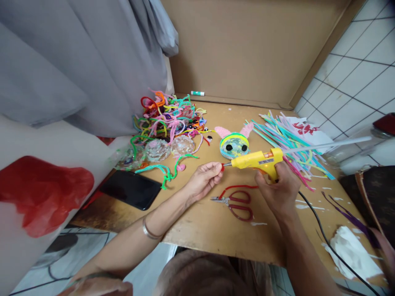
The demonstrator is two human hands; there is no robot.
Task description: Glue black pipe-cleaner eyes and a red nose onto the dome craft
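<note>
My right hand (pixel 279 187) is wrapped round the grip of a yellow hot glue gun (pixel 256 161), with a long clear glue stick (pixel 327 144) poking out of its back. Between the fingertips of my left hand (pixel 207 179) is a small red piece of pipe cleaner (pixel 222 167), and the gun's nozzle meets it or lies just beside it. Below the gun are red-handled scissors (pixel 240 204) and a bent red pipe cleaner (pixel 237 186). Just behind the gun stands a round animal head (pixel 234 144) with pink ears, black eyes and a yellow-green band.
At the back left is a pile of coloured pipe cleaners (pixel 173 115), with clear round pieces (pixel 157 149) before it. A black phone (pixel 132 189) lies left. Straight pipe cleaners (pixel 290 139), a black cord (pixel 321 224), white tissue (pixel 350 250) and a brown bag (pixel 375 197) occupy the right.
</note>
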